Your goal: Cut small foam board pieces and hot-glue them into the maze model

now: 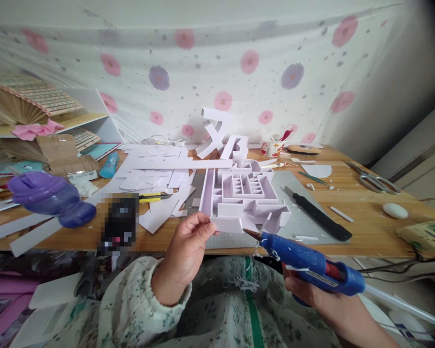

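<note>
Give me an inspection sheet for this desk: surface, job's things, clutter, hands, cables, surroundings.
Surface: wooden table with a grey cutting mat.
Job's things: white foam-board model; blue glue gun, nozzle at the model's front edge.
Clutter: foam-board offcuts, black craft knife, scissors, purple bottle, paper cup.
Hands: left hand pinches a small front piece of the model with its fingers; right hand grips the glue gun.
Cables: black cable along the right table edge near a power strip.
Surroundings: floral cloth backdrop, shelf at left.

The model (244, 193) lies on the worktop (362, 212) just behind the left grip (183, 253); the knife (317, 212) lies to its right, the bottle (50, 198) far left.
</note>
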Demonstrator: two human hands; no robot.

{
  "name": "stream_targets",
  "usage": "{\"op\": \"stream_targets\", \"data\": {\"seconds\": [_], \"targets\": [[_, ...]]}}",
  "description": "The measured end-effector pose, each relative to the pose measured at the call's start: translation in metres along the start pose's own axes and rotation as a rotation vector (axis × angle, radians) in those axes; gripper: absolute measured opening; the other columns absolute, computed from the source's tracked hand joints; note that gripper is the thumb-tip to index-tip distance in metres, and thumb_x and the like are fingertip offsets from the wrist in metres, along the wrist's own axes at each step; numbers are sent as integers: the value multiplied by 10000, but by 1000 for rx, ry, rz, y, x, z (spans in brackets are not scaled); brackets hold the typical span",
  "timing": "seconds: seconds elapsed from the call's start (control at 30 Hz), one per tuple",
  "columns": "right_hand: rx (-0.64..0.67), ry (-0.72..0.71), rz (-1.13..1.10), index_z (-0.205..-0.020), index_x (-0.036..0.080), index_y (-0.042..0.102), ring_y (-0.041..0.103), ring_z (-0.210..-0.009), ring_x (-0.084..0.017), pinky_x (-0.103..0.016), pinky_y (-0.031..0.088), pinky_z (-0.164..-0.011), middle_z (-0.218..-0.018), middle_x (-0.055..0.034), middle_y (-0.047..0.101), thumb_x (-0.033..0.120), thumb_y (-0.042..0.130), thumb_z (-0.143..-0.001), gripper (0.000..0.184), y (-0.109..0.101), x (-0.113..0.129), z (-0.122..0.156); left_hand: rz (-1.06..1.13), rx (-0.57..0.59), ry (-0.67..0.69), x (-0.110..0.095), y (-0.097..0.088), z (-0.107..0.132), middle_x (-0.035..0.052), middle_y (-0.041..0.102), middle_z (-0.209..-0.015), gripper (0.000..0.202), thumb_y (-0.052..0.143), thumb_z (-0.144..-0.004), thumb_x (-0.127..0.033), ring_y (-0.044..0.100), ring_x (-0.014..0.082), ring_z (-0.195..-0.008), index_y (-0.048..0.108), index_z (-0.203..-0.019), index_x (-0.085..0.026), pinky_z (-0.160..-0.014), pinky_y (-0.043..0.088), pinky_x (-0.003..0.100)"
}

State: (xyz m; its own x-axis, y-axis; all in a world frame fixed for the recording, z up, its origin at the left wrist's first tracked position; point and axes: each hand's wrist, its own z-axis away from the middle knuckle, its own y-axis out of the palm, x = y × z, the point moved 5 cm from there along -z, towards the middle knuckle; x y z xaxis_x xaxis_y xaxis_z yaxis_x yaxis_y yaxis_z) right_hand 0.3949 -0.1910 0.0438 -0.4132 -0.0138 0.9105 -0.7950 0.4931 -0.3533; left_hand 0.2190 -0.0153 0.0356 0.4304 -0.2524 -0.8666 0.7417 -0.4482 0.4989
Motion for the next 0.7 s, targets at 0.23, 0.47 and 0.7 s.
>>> {"op": "stream_targets", "data": {"seconds": [0.23,0.47,0.7], "targets": [[-10,-28,-9,-1031,230,723,686,-894,-283,-404,600,-775,-985,-106,716,468,697,-781,346,-6,-8,2,-36,30,-10,0,3,1,-10,637,-673,286,888,-617,-339,564,110,-673,683,-694,-154,-664,463,225],[21,28,-6,-1087,242,682,694,-837,-276,-380,607,-734,-905,-75,712,462,741,-767,393,-9,-15,5,-32,50,-38,2,5,1,-11,633,-671,291,895,-611,-351,563,106,-672,701,-701,-155,-663,474,212],[77,4,-41,-1093,248,701,665,-1027,-326,-474,555,-911,-1100,-102,702,451,727,-799,359,-5,-13,5,19,28,-47,4,2,1,-15,641,-684,266,901,-608,-318,577,100,-676,723,-728,-162,-659,489,200]]}}
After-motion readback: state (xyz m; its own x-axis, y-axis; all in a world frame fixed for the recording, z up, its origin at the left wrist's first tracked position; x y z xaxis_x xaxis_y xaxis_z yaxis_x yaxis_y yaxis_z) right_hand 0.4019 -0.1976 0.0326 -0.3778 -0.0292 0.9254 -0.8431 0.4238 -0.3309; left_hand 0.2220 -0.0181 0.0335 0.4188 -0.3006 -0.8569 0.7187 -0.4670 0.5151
